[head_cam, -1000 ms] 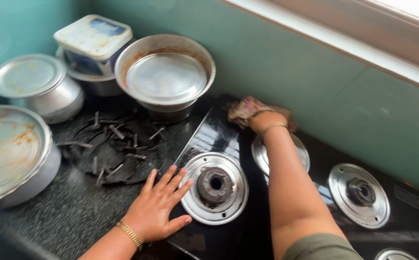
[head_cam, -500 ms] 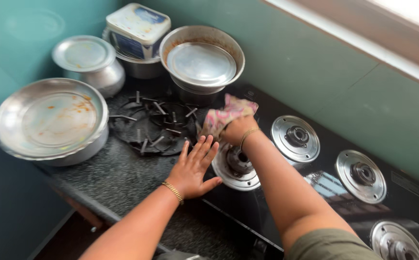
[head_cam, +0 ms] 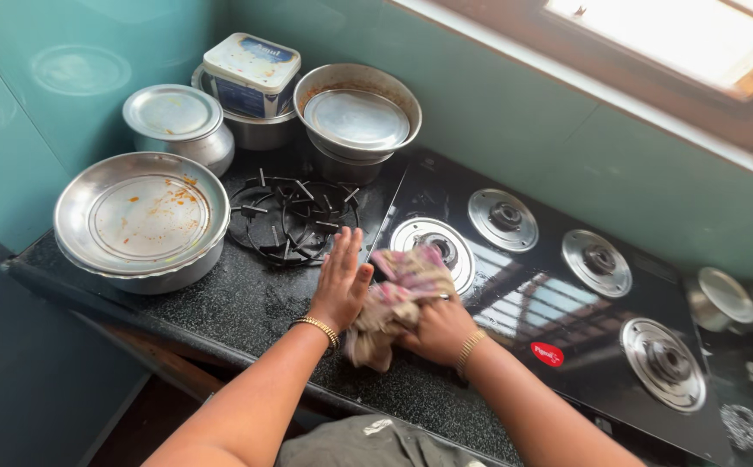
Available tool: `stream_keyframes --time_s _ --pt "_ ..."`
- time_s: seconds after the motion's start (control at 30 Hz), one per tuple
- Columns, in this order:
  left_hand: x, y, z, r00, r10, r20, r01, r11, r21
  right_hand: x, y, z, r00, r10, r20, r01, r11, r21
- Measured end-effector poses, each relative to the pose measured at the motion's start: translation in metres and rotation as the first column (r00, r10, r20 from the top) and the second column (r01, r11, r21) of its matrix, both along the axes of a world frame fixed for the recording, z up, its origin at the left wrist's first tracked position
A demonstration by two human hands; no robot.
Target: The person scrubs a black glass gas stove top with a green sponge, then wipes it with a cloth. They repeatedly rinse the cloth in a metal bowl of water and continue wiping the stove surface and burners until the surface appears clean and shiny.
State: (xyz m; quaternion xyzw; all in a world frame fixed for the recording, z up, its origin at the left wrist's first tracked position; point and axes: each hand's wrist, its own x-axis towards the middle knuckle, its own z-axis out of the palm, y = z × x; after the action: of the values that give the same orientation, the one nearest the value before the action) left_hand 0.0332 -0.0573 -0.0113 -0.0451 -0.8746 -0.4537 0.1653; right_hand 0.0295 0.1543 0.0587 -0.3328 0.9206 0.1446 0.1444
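Black glass stove, 4 bare burners; pan supports lifted off and stacked on the counter, likely to free the glass. Soiled steel basin, lidded pots pushed to the back corner. Right hand bunches a patterned cloth at the stove's front-left edge, fingers curled into it. Left hand flat beside it, fingers together, seemingly bracing.

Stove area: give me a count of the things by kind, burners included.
Burners: 4
Steel pots: 4
Plastic tub: 1
Stack of black grates: 1
Cloth: 1
Total: 11
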Motion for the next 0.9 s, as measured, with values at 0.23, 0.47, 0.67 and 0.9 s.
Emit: stream_keyframes --time_s 0.23,0.47,0.67,0.9 --pt "-0.024 0.023 0.013 0.994 -0.102 0.043 0.107 0.984 -0.143 0.016 0.074 0.021 0.896 -0.359 0.262 0.411 0.894 -0.181" --pt "-0.041 0.041 -0.006 0.996 -0.057 0.062 0.078 0.906 -0.416 -0.051 0.153 0.127 0.728 -0.635 0.258 0.644 0.505 -0.575" --pt "-0.042 0.042 -0.028 0.996 -0.040 -0.084 0.002 0.910 -0.414 -0.132 0.091 0.153 0.798 -0.512 -0.319 0.290 0.790 -0.540" --pt "-0.038 0.042 -0.031 0.990 -0.035 -0.135 -0.027 0.900 -0.434 -0.231 0.000 0.100 0.962 -0.265 0.064 0.273 0.920 -0.283"
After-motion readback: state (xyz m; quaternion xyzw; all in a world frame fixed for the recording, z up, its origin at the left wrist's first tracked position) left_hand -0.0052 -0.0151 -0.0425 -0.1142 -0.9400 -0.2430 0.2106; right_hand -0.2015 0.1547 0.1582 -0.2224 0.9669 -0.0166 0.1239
